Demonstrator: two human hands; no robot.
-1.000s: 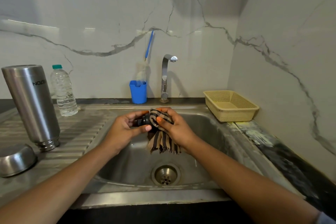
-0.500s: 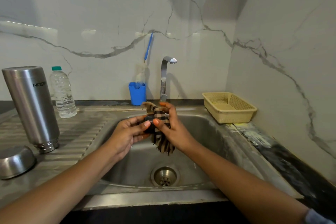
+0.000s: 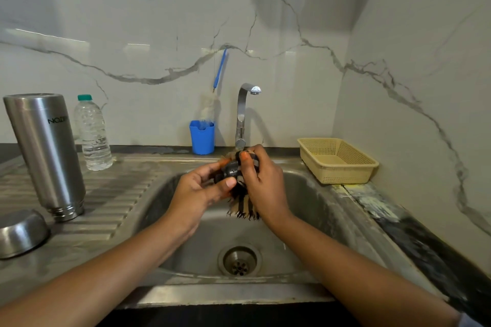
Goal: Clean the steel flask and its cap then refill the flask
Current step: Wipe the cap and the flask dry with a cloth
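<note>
Two bare hands at mid-frame, above the single stainless sink [image 3: 305, 207]. Left hand [image 3: 198, 194] curled, thumb and fingers pinching one small dark rounded cap [image 3: 230, 171], glossy and dome-shaped. Right hand [image 3: 263, 186] wrapped round one striped cloth [image 3: 243, 207], brown and black with a frayed fringe hanging below, pressing it against the cap's right side. One steel flask [image 3: 45, 151] at left of frame, well apart from the hands: brushed-metal cylinder, standing mouth-down on the ribbed drainboard [image 3: 119, 194], threaded neck at the bottom, lettering upside down. One rounded steel bowl [image 3: 21, 232] overturned at lower left, near the flask's base. One clear plastic water bottle [image 3: 93, 135] with a green top just behind the flask. One blue plastic holder [image 3: 202, 137] against the marble-veined wall, holding one bottle brush [image 3: 219, 74] with a blue handle and pale bristles. One curved chrome tap [image 3: 243, 114] just right of it. One cream perforated basket [image 3: 337, 167], rectangular, at the sink's right rim. One round drain [image 3: 240, 260] in the basin floor, below the hands.
</note>
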